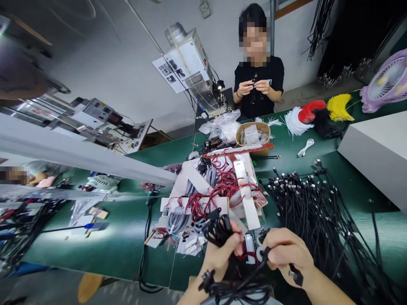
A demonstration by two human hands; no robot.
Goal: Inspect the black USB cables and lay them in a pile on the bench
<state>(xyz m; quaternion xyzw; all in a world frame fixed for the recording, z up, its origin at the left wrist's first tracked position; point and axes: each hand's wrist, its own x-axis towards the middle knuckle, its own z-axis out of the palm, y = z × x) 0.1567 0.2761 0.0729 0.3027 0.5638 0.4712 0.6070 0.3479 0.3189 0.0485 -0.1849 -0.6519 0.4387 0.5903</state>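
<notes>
The green bench [104, 250] runs across in front of me below a white wall [121, 72], with a boxy machine [190, 72] near its far edge. Across from me, a person [257, 80] holds a small black part in both hands. To my right lies a wide spread of black cables [318, 212], and ahead a heap of red-and-black wires [219, 186] sits on white card. My left grip [222, 250] is closed around a tangled bunch of black cable [219, 228], just in front of that heap. My right grip [286, 254] is closed too, pinching a thin black cable [266, 254], with a black plug [297, 275] just below my hand.
</notes>
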